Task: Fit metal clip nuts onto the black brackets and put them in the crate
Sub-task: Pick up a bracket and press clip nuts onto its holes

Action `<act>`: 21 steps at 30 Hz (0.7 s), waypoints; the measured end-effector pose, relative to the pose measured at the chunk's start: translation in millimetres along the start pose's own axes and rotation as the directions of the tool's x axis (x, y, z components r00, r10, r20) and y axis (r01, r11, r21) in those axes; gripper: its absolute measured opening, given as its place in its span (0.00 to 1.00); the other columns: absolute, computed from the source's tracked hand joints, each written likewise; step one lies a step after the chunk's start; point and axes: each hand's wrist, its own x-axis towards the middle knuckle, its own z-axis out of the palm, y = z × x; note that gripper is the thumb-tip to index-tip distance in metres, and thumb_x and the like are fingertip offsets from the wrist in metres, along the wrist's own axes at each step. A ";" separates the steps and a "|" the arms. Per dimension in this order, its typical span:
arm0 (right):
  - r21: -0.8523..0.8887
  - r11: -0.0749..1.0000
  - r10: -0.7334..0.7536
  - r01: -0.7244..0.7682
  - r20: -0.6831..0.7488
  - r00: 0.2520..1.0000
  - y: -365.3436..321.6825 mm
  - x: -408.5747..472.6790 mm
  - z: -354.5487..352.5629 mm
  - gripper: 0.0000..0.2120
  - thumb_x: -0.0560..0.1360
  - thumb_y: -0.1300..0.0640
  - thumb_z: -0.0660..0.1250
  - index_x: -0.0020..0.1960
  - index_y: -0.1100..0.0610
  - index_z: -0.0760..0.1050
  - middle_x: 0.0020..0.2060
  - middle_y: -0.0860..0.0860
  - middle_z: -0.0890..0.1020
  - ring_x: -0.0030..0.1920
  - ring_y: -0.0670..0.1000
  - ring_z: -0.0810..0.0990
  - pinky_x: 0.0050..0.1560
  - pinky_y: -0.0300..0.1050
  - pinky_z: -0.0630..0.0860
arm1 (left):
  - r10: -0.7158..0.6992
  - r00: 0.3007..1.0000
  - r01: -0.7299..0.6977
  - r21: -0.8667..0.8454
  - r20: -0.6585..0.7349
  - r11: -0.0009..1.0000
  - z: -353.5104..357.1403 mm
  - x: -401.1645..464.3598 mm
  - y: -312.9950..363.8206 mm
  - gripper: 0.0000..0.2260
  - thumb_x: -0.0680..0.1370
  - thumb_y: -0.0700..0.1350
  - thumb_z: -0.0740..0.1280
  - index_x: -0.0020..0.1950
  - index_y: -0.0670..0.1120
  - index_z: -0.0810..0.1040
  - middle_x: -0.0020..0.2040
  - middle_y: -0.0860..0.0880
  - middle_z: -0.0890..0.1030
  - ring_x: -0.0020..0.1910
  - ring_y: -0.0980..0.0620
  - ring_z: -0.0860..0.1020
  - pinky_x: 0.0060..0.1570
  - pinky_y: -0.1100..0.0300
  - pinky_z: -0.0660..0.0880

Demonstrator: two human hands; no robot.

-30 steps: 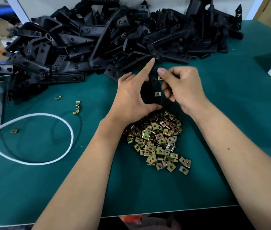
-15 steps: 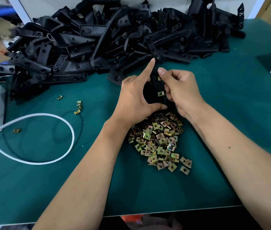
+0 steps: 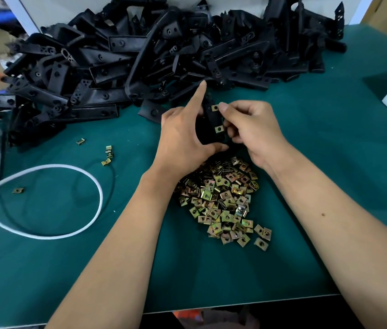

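Bracket (image 3: 212, 119) held above the green desk (image 3: 330, 162), between both hands, just beyond the clip nut pile (image 3: 223, 205). Left hand (image 3: 183, 141): thumb and curled fingers grip the bracket's near end, index finger straight, pointing away. Right hand (image 3: 251, 129): fingers curled, thumb pressing upper clip nut (image 3: 214, 107); second clip nut (image 3: 218, 129) seated lower. Bracket heap (image 3: 164, 55) at desk's far side.

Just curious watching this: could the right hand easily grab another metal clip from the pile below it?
Probably yes. The pile of clip nuts lies open on the mat right under the right hand, nothing covering it. But that hand now pinches the bracket, so it must let go first.
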 end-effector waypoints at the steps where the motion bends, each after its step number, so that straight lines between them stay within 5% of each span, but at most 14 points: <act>1: -0.003 1.000 -0.010 0.010 -0.008 1.000 -0.5 0.0 0.0 0.10 0.79 0.52 0.71 0.45 0.58 0.85 0.30 0.45 0.78 0.30 0.44 0.74 0.30 0.38 0.71 | -0.006 1.000 0.006 -0.006 -0.004 1.000 0.5 -0.3 0.7 0.57 0.63 0.55 0.83 0.84 0.46 0.55 0.50 0.58 0.79 0.56 0.53 0.79 0.69 0.44 0.70; 5: 0.007 1.000 -0.010 0.011 -0.033 0.999 -2.5 0.3 -0.5 0.08 0.79 0.53 0.72 0.46 0.57 0.86 0.26 0.43 0.76 0.29 0.42 0.72 0.31 0.40 0.72 | -0.029 0.999 0.028 -0.065 -0.023 0.998 4.0 -1.9 3.4 0.55 0.65 0.51 0.82 0.83 0.42 0.54 0.50 0.63 0.77 0.58 0.52 0.80 0.69 0.43 0.70; 13: 0.010 1.000 -0.019 0.019 -0.041 0.999 -4.1 0.4 -0.2 0.05 0.78 0.57 0.72 0.45 0.55 0.86 0.28 0.41 0.80 0.29 0.38 0.76 0.31 0.32 0.72 | -0.025 1.000 0.025 -0.085 0.002 0.996 2.2 -2.6 6.1 0.52 0.65 0.50 0.83 0.82 0.43 0.59 0.55 0.56 0.82 0.59 0.51 0.80 0.68 0.45 0.71; 21: -0.110 0.991 -0.080 0.079 0.002 0.997 -10.2 0.5 -4.9 0.08 0.77 0.58 0.72 0.40 0.52 0.85 0.29 0.47 0.77 0.32 0.46 0.72 0.31 0.37 0.68 | 0.006 1.000 -0.007 0.044 0.019 0.999 -1.1 -2.7 5.8 0.53 0.65 0.52 0.83 0.83 0.46 0.58 0.53 0.53 0.82 0.60 0.49 0.76 0.71 0.47 0.66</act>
